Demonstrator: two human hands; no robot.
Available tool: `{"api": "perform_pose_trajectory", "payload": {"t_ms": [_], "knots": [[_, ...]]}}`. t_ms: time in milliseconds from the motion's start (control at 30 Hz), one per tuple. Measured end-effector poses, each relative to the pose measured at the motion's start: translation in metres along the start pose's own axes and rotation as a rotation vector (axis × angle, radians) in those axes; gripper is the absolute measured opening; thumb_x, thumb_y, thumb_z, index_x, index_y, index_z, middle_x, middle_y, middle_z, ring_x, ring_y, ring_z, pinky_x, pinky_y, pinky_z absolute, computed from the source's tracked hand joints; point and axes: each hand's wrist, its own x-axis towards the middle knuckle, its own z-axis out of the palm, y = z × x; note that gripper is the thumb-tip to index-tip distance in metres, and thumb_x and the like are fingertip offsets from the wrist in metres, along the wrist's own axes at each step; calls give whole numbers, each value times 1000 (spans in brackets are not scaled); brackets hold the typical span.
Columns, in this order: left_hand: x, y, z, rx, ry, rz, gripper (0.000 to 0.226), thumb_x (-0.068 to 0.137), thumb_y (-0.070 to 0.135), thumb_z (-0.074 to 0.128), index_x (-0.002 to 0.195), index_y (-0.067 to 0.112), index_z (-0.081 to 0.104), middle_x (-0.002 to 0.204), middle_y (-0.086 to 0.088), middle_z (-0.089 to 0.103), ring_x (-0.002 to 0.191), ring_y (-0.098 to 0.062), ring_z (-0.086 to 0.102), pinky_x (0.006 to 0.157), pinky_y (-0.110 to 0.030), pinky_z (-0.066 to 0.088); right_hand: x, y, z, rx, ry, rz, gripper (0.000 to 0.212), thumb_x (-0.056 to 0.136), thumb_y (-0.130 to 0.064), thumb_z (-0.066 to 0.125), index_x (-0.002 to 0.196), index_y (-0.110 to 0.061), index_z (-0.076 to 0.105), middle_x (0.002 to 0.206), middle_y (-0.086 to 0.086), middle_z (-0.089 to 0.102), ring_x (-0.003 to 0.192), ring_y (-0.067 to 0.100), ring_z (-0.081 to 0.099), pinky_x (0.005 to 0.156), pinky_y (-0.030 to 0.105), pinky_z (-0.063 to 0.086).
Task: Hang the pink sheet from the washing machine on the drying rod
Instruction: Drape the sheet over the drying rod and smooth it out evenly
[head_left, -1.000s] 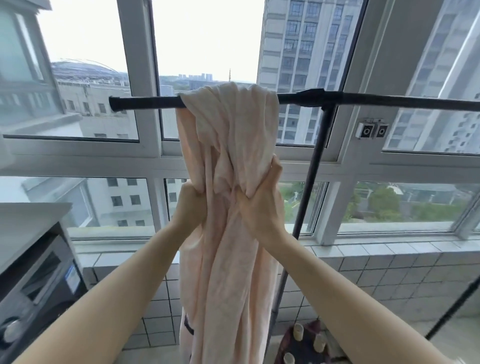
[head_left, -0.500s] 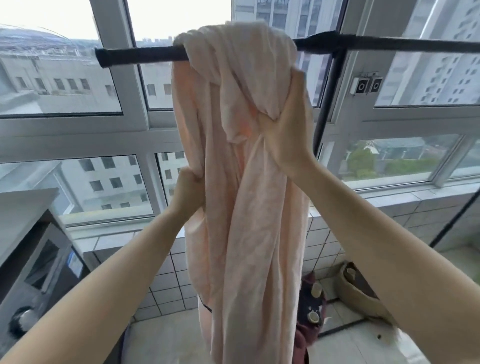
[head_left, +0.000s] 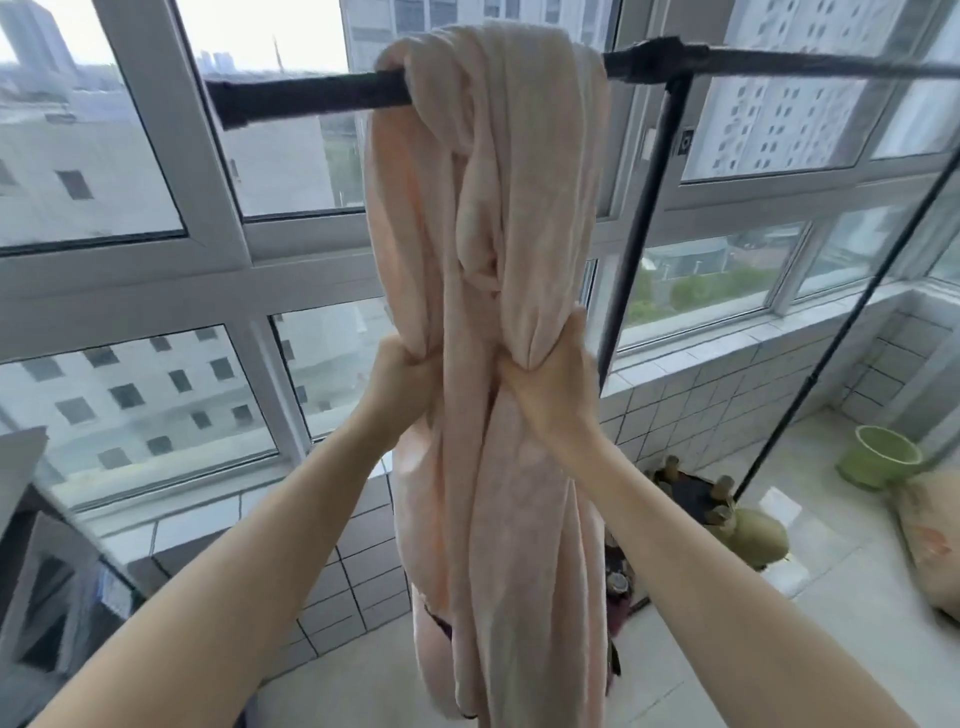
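The pink sheet (head_left: 498, 218) hangs bunched and twisted over the black drying rod (head_left: 306, 98), its folds reaching down almost to the floor. My left hand (head_left: 400, 382) grips a fold on the sheet's left side at mid height. My right hand (head_left: 553, 384) is clenched on a fold on its right side at the same height. The washing machine (head_left: 57, 587) shows partly at the lower left edge.
The rod's black upright post (head_left: 639, 244) stands just right of the sheet, with a slanted brace (head_left: 852, 322) farther right. Windows and a tiled sill run behind. On the floor at right lie a green pot (head_left: 878, 457), sacks (head_left: 930, 545) and an upturned stool (head_left: 696, 493).
My right hand dropped from near the rod down to mid height, level with the left hand, and now grips a lower fold. The view swung left and upward.
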Motion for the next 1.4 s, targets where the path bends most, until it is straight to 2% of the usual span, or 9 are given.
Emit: {"api": "perform_pose_trajectory", "payload": {"t_ms": [233, 367, 467, 600, 700, 867, 1000, 1133, 1400], "knots": [[5, -3, -25, -185, -141, 70, 8, 94, 14, 61, 93, 18, 68, 78, 12, 73, 78, -2, 67, 66, -17, 53, 4, 7, -5, -116, 148, 20, 42, 80, -23, 63, 108, -22, 32, 78, -21, 42, 73, 18, 51, 64, 35, 46], [8, 6, -19, -119, -286, 70, 62, 69, 34, 84, 123, 18, 58, 101, 10, 71, 90, 4, 67, 68, -12, 52, -3, 2, 3, -66, 150, 42, 38, 81, -22, 62, 109, -21, 36, 81, -22, 41, 76, 13, 48, 67, 31, 42], [15, 13, -13, 6, -240, 4, 47, 69, 22, 86, 109, 19, 64, 89, 11, 66, 66, 16, 61, 52, -5, 45, -5, 4, 1, -52, 121, -13, 35, 84, -28, 63, 110, -21, 40, 90, -16, 51, 76, -2, 48, 63, 22, 41], [34, 8, -29, 7, -172, -3, 13, 78, 10, 77, 83, 19, 69, 76, 8, 66, 61, 4, 63, 51, -12, 47, 0, 19, -23, -191, 116, -11, 38, 85, -24, 66, 108, -16, 36, 85, -8, 54, 71, 9, 53, 58, 24, 39], [49, 1, -40, 73, -87, 70, 20, 79, 3, 66, 69, 21, 64, 67, 8, 60, 60, 1, 56, 49, -14, 44, 2, 27, -40, -282, 153, 18, 32, 86, -16, 56, 99, -24, 27, 73, -9, 47, 64, 0, 47, 49, 21, 33], [50, -9, -32, 39, 7, 175, 28, 74, -2, 56, 59, 20, 48, 46, 20, 47, 46, 4, 41, 43, -14, 34, -5, 27, -29, -243, 107, 40, 31, 81, -12, 54, 97, -25, 30, 81, -2, 52, 71, 11, 53, 53, 26, 40], [34, -21, -11, 81, -13, 285, 12, 77, 1, 56, 79, 12, 53, 75, 5, 55, 69, -8, 51, 56, -8, 37, -15, 26, -4, -168, 81, 39, 35, 80, -12, 62, 100, -20, 35, 92, 5, 56, 80, 18, 57, 59, 28, 46], [26, -37, 4, 84, 17, 432, 31, 79, -2, 52, 110, 2, 58, 111, -11, 55, 98, -11, 50, 83, -5, 38, -16, 27, 7, -140, 141, 23, 44, 81, -16, 65, 104, -27, 29, 95, 0, 57, 83, 17, 58, 63, 34, 49], [34, -69, 13, 128, 18, 446, 42, 89, -2, 47, 131, 0, 50, 122, -5, 44, 107, 2, 40, 90, 1, 31, 1, 14, 9, -94, 265, -63, 44, 81, -26, 72, 101, -23, 33, 90, -3, 58, 74, 10, 56, 54, 16, 40]]}}
